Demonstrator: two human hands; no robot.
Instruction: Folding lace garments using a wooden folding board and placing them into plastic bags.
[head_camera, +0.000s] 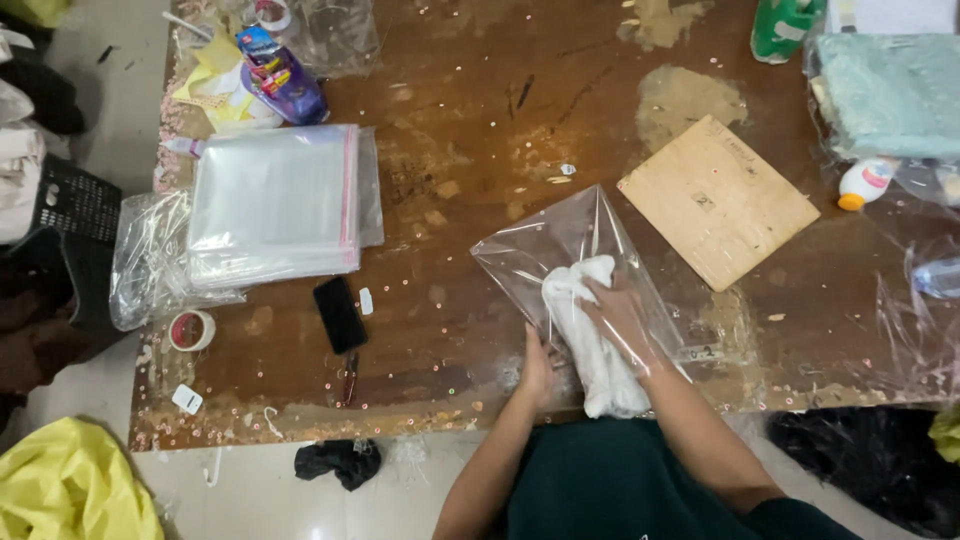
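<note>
Your worn brown table (470, 90) fills the view, scattered with tiny sequins and flakes. Biggest item on it is the stack of clear flat bags (275, 200) at left, with crumpled plastic wrap (145, 265) just beside it. A plywood board (717, 200) lies right of centre, a pale green bagged textile (890, 95) at the top right corner. In front of you lies the open clear plastic bag (575, 255), mouth toward you, with a folded white cloth (590, 340) partly inside it — its lower end hangs past the table edge. Your right hand (620, 320) is inside the bag, lying flat on the cloth, fingers pressed down on it, likely to keep the fold tidy as it goes in. Your left hand (537, 368) grips the bag's near edge, fingers pinched on the film, probably to hold the mouth open. Smaller stuff: black phone (340, 314) well left of the bag, tape roll (190, 330) near the left edge, small white bottle with orange cap (866, 184) at right, purple packet (285, 75) at top left. Nothing sits between the bag and your hands.
</note>
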